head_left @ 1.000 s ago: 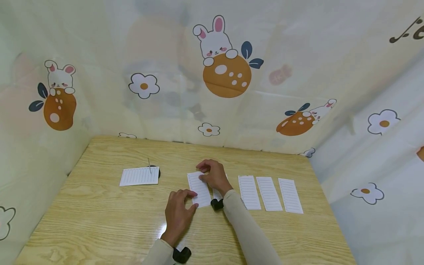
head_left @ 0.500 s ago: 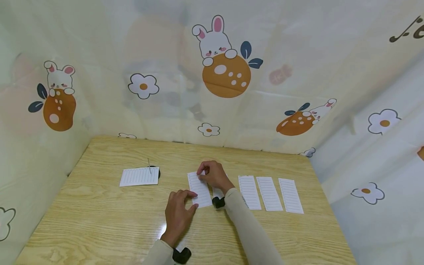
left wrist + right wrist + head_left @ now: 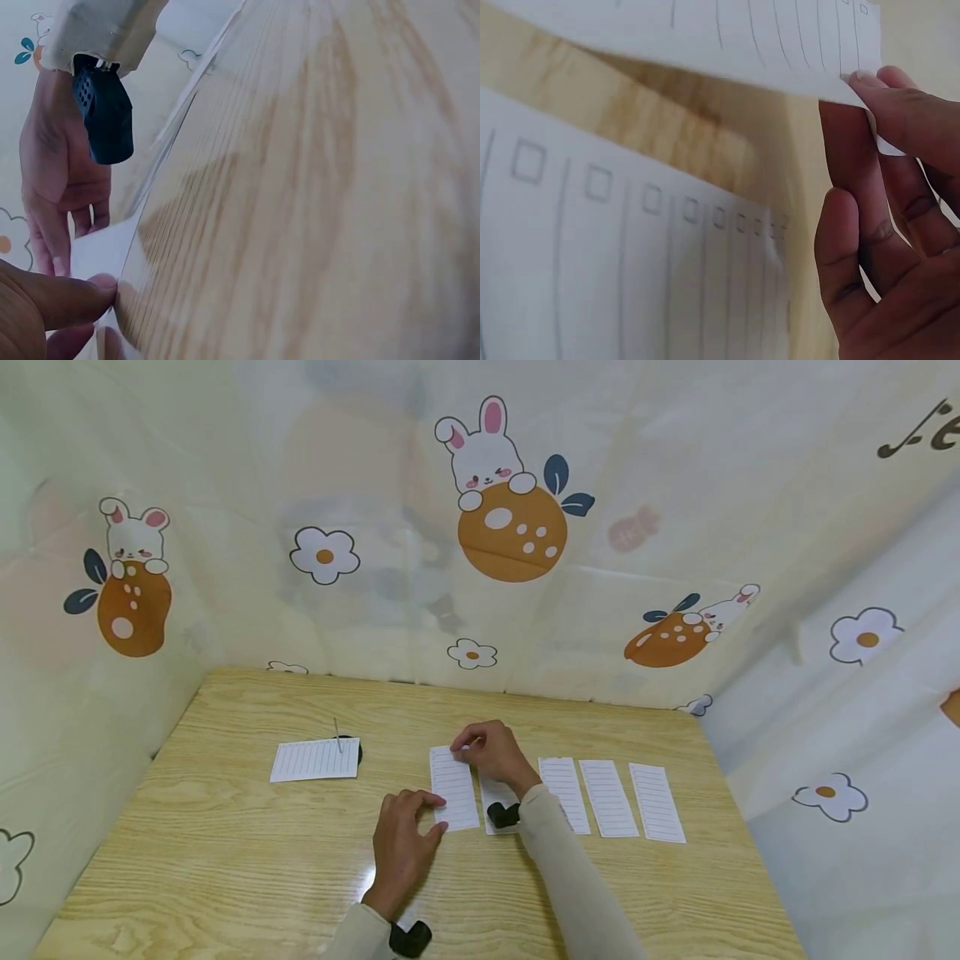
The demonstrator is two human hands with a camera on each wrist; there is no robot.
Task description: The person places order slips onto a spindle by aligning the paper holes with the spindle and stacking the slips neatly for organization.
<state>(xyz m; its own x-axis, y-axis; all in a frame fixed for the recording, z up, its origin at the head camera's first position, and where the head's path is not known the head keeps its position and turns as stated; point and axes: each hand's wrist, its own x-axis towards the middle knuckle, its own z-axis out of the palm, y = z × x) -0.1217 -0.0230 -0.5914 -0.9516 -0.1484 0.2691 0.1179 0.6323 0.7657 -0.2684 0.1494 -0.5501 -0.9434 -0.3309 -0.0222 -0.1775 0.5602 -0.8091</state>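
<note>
A white lined checklist sheet (image 3: 455, 793) lies between both hands in the head view, part of it raised off the table in the right wrist view. My right hand (image 3: 495, 756) pinches its far right edge between thumb and fingers (image 3: 911, 124). At the near left edge, my left hand (image 3: 408, 843) holds the sheet with thumb (image 3: 79, 298) and index finger. Partly hidden under my right wrist is a second checklist sheet (image 3: 493, 793); its row of small printed boxes shows in the right wrist view.
Several similar sheets (image 3: 610, 802) lie in a row to the right. On the left, another sheet (image 3: 311, 762) lies sideways by a black round base with a thin upright metal spike (image 3: 337, 735). A printed curtain (image 3: 375, 610) borders the wooden table (image 3: 225, 860).
My right hand has shifted slightly to the right, drawing the sheet's far end along, so it lies straighter. More of the second sheet shows. My left hand stays in place.
</note>
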